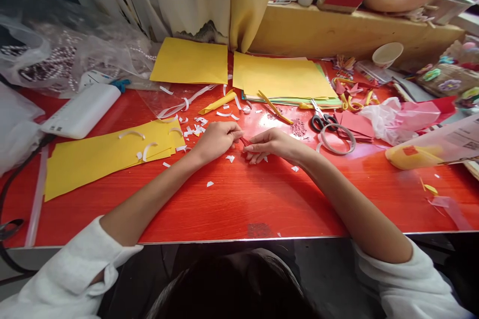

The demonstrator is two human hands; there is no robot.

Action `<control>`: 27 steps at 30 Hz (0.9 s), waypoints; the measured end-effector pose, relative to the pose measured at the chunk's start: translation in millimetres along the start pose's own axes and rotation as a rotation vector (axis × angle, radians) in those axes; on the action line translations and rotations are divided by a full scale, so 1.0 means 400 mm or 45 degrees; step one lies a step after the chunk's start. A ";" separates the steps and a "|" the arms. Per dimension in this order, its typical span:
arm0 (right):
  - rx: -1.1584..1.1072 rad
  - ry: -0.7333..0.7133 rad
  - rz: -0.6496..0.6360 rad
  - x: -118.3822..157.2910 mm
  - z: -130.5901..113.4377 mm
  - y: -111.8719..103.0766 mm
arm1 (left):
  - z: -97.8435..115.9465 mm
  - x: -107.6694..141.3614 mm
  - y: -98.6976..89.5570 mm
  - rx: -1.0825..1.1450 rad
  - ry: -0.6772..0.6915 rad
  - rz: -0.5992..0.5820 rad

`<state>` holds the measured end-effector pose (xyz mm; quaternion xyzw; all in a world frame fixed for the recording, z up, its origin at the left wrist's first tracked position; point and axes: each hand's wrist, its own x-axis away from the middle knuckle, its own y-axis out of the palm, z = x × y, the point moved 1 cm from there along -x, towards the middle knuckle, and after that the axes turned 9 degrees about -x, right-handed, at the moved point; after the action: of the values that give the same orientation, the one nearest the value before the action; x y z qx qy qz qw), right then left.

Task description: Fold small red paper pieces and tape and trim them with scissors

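Observation:
Between both hands, just above the table's middle, is a small narrow red piece (pixel 245 141), likely paper; most of it is hidden by fingers. My left hand (pixel 217 140) is closed, thumb and fingers pinching its left end. My right hand (pixel 275 144) pinches the other end between thumb and forefinger, its remaining fingers curled below. White paper scraps (pixel 193 129) lie around the hands. Behind them are a rolled yellow paper piece (pixel 219 103) and a thin yellow strip (pixel 275 108). Black-handled scissors (pixel 322 120) and a tape roll (pixel 338 139) lie right of my right hand.
Yellow sheets (pixel 277 77) are stacked at the back, another yellow sheet (pixel 190 61) beside them. Yellow strips (pixel 101 152) and a white power bank (pixel 84 109) lie left. Pink paper (pixel 419 117), red folded shapes and a clear bag (pixel 441 142) crowd the right. The red table (pixel 232 214) ends in front.

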<state>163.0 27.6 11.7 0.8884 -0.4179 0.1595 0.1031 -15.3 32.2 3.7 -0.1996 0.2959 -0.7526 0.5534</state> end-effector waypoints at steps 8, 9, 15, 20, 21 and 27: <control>-0.080 0.059 0.006 -0.001 0.004 -0.009 | -0.013 -0.010 -0.026 -0.045 0.127 0.080; -0.085 0.060 -0.011 -0.001 0.003 -0.010 | -0.010 -0.008 -0.025 -0.092 0.192 0.081; -0.031 0.073 -0.068 -0.003 0.003 -0.011 | -0.003 0.003 0.000 -0.306 0.337 0.156; -0.073 0.077 -0.056 -0.002 0.005 -0.016 | -0.006 -0.001 -0.014 -0.149 0.164 0.051; -0.091 0.085 -0.062 -0.001 0.005 -0.019 | -0.006 -0.003 -0.020 -0.087 0.183 0.024; -0.167 0.110 -0.185 0.004 -0.001 -0.032 | -0.008 -0.005 -0.027 -0.101 0.494 0.045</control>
<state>173.8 34.5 11.9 0.9000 -0.3570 0.1621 0.1902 -24.3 37.2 8.7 -0.0675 0.4299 -0.7549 0.4907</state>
